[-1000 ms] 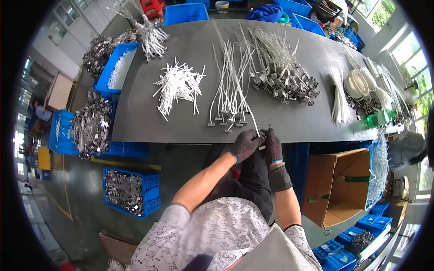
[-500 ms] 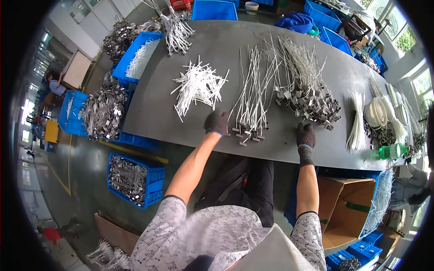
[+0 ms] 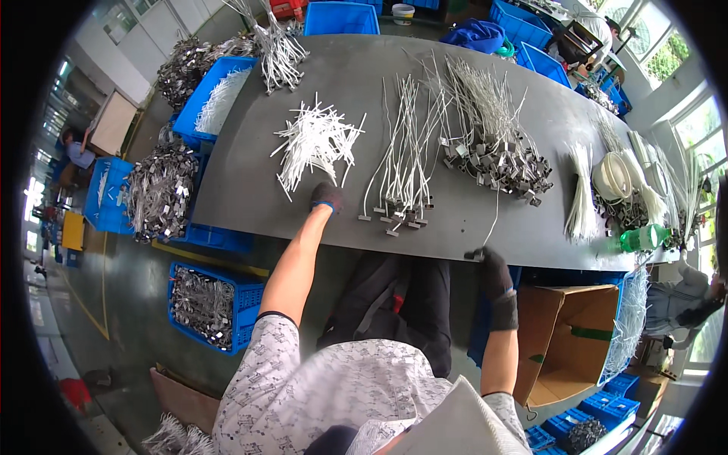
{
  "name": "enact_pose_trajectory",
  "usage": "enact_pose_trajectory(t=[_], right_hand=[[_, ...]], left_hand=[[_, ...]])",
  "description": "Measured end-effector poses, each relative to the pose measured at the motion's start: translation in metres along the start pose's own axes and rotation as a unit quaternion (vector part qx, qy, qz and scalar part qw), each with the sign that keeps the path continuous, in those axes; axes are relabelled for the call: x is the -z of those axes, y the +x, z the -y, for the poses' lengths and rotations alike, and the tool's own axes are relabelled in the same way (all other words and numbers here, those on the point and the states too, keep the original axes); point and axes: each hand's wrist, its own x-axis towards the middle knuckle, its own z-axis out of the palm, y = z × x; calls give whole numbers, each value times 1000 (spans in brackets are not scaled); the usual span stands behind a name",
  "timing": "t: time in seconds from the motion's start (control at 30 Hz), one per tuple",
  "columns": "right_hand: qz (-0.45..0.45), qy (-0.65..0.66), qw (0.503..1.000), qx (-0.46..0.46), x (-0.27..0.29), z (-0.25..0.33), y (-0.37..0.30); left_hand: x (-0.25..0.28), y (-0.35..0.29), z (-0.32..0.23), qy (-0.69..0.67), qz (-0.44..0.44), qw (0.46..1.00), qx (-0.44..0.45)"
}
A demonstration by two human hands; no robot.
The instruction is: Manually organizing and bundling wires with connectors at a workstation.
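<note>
A dark-gloved left hand (image 3: 326, 197) reaches across the near part of a long dark grey worktable (image 3: 250, 163), its fingers curled down onto the lower fringe of a loose heap of short white plastic ties (image 3: 315, 142); whether they have pinched a tie cannot be told. The dark-gloved right hand (image 3: 491, 271) sits at the table's near edge, fingers closed around a small dark metal clip (image 3: 475, 255) from which a thin white wire (image 3: 495, 216) runs up over the tabletop. Between the two hands, on the table, lies a bundle of long white wires tipped with small metal clips (image 3: 402, 163), the clip ends toward the person. Further along the table to the right of that bundle is a larger tangle of clipped wires (image 3: 497, 148), then a bunch of white ties (image 3: 582, 193), a coil of white cord (image 3: 616, 176) and a green plastic bottle (image 3: 643, 238) near the table's right end. Beside the table's left end stand blue plastic crates heaped with metal clips (image 3: 159, 193), and another blue crate of clips (image 3: 206, 305) sits on the floor below the near edge. An open brown cardboard box (image 3: 569, 345) stands below the table's right part, beside the person's right forearm.
</note>
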Motion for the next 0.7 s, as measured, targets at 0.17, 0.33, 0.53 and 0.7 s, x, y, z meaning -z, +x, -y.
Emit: enact_pose_trajectory(t=[0.17,0.33,0.53,0.7], right_hand=[[-88,-255,940,-207,-40,-104,-132],[310,-400,793,-339,-56,-158,-269],[80,-398,887,-220,-89,-117,-226],[74,-444,875,-177,-93,-42,-168]], left_hand=[[11,-32,22,-486,114,858,119],[4,-88,0,-660,171,725,98],[-68,-160,-108,-643,322,694,16],[-98,-209,-195,-679,211,702,-47]])
